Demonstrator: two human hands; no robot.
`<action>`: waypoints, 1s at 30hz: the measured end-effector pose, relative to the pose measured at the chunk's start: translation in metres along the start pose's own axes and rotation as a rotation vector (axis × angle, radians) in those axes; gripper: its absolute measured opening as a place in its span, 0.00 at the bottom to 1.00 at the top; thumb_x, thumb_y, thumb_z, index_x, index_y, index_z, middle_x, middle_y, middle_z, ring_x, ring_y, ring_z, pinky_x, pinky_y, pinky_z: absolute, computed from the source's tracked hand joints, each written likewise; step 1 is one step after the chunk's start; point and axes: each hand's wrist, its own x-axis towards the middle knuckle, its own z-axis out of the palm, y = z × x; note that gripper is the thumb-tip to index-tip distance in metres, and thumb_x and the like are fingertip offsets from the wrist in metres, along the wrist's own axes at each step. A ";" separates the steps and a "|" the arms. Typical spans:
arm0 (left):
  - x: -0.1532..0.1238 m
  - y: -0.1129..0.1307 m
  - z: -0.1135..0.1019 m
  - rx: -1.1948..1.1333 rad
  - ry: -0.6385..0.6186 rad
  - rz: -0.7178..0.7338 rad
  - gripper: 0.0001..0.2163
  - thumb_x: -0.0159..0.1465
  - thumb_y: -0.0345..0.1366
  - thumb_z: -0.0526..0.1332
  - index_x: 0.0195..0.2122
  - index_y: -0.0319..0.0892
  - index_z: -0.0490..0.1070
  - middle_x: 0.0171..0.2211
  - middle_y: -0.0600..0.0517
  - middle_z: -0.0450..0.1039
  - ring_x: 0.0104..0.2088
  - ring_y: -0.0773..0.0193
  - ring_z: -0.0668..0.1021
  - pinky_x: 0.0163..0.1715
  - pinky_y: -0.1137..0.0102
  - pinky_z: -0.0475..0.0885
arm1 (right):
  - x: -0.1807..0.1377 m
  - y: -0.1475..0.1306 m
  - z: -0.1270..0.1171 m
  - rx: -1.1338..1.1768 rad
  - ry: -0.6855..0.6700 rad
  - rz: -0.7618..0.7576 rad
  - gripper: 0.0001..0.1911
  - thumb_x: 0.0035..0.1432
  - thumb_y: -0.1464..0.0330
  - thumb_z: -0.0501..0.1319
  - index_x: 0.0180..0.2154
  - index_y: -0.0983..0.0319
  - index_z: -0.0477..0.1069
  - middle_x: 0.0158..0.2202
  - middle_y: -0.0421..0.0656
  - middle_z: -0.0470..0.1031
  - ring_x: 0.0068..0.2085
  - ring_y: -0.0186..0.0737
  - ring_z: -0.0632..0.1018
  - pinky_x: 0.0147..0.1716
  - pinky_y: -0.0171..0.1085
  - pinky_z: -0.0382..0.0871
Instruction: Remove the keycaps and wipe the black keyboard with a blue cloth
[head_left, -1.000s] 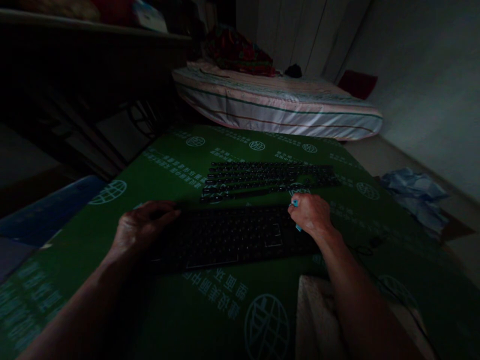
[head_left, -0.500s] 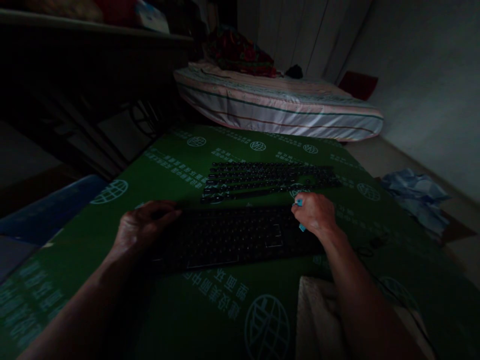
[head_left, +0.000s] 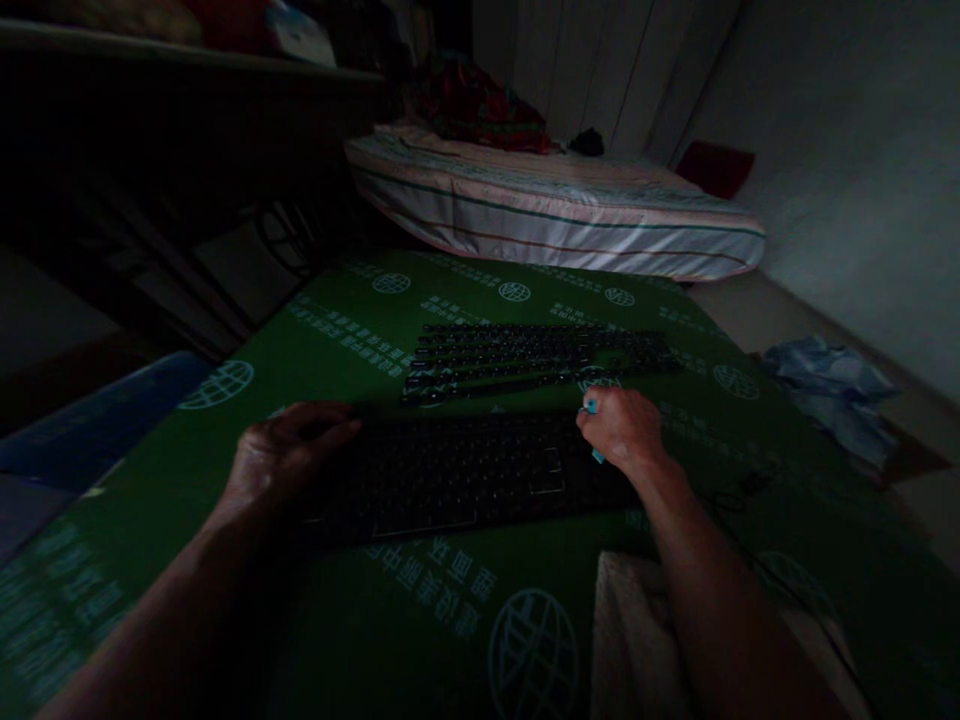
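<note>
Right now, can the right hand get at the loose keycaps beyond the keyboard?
Probably yes: nothing visible stands between the right hand and the keycaps just beyond it, though it is closed around a blue tool.

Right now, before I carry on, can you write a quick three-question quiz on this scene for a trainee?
1. Multiple choice: which hand grips the small turquoise object?
A) left
B) right
C) both
2. True or false: rows of black keycaps lie beyond the keyboard, toward the striped bedding.
3. Fill in the blank: the cover under the keyboard is ____, printed with pale globes and writing.

Key:
1. B, the right hand; the left hand is at the keyboard's left end.
2. True.
3. Green.
</note>
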 end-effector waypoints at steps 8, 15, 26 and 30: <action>0.004 -0.007 0.001 0.018 0.008 0.013 0.17 0.48 0.52 0.62 0.32 0.46 0.77 0.44 0.52 0.78 0.44 0.54 0.78 0.49 0.65 0.71 | 0.000 0.001 -0.001 0.056 -0.004 0.013 0.14 0.53 0.64 0.55 0.38 0.55 0.78 0.35 0.45 0.80 0.38 0.45 0.79 0.31 0.36 0.65; 0.001 0.002 -0.001 0.014 0.005 0.001 0.17 0.49 0.52 0.61 0.32 0.46 0.76 0.44 0.51 0.78 0.44 0.53 0.78 0.50 0.63 0.70 | 0.000 0.001 -0.001 0.050 0.011 0.018 0.13 0.53 0.64 0.55 0.35 0.57 0.78 0.35 0.45 0.80 0.38 0.44 0.79 0.31 0.35 0.65; 0.001 -0.003 0.000 0.013 0.025 0.020 0.17 0.49 0.52 0.61 0.31 0.46 0.76 0.43 0.51 0.79 0.43 0.54 0.79 0.47 0.64 0.72 | 0.000 0.002 -0.003 0.045 0.008 0.024 0.13 0.53 0.64 0.56 0.36 0.56 0.78 0.35 0.45 0.80 0.39 0.45 0.79 0.32 0.36 0.65; 0.001 -0.001 -0.001 0.045 0.015 0.025 0.16 0.49 0.52 0.61 0.30 0.46 0.76 0.42 0.52 0.79 0.42 0.55 0.79 0.47 0.65 0.72 | -0.001 0.000 -0.002 0.032 0.004 0.003 0.13 0.54 0.64 0.55 0.37 0.56 0.78 0.36 0.46 0.80 0.39 0.44 0.79 0.32 0.35 0.65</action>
